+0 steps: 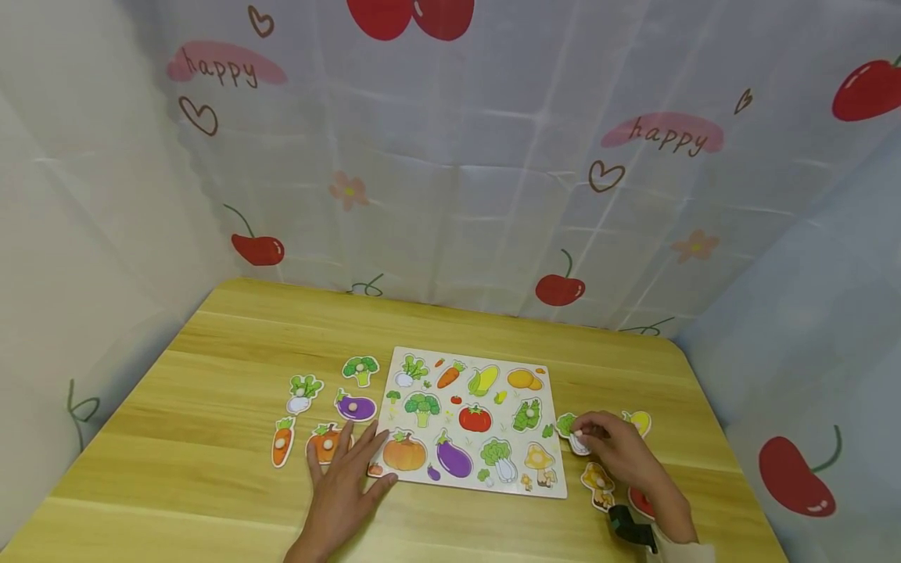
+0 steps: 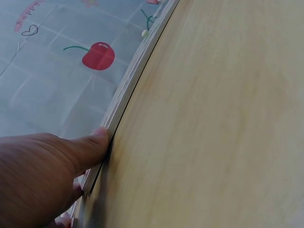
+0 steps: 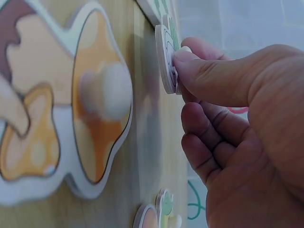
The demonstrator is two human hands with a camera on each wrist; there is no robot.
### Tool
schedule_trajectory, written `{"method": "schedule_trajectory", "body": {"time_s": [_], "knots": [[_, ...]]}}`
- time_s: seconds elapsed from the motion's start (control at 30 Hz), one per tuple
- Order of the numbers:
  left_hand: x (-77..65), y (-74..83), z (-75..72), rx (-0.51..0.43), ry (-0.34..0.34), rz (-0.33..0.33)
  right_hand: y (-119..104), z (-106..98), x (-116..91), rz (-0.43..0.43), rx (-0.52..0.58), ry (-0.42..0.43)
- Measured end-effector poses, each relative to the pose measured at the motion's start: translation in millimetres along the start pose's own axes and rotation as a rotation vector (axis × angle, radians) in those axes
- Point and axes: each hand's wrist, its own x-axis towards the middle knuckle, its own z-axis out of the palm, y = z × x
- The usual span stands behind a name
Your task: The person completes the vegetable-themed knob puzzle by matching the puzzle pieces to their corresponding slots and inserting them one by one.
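A wooden vegetable puzzle board (image 1: pixel 450 477) lies flat on the table, with pictures of a pumpkin, tomato, corn and others. My left hand (image 1: pixel 341 493) rests at its lower left corner, fingers spread, the thumb (image 2: pixel 95 142) against the board's edge in the left wrist view. My right hand (image 1: pixel 622 450) pinches the small white knob of a leafy cabbage piece (image 1: pixel 566 424) between thumb and forefinger, just right of the board. The right wrist view shows this cabbage piece (image 3: pixel 166 61) tipped up on edge. On the board, a green asparagus-like piece (image 1: pixel 522 418) with a knob sits in its slot.
Left of the board lie a broccoli (image 1: pixel 361 375), a radish (image 1: pixel 299 404), an eggplant (image 1: pixel 362 409), a carrot (image 1: pixel 282 453) and a pumpkin piece (image 1: pixel 320 446). A mushroom piece (image 1: pixel 595 475), a corn piece (image 1: pixel 641 422) and a red piece (image 1: pixel 639 503) surround my right hand. Curtains (image 1: pixel 450 219) enclose the table.
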Motion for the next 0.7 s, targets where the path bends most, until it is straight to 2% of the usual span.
{"method": "schedule_trajectory", "body": {"time_s": [0.47, 0.7], "knots": [[-0.1, 0.0, 0.7, 0.018, 0.012, 0.018, -14, 8, 0, -0.121, 0.082, -0.024], [0.1, 0.7, -0.1, 0.024, 0.024, 0.026, -23, 12, 1, -0.092, 0.031, -0.073]]}}
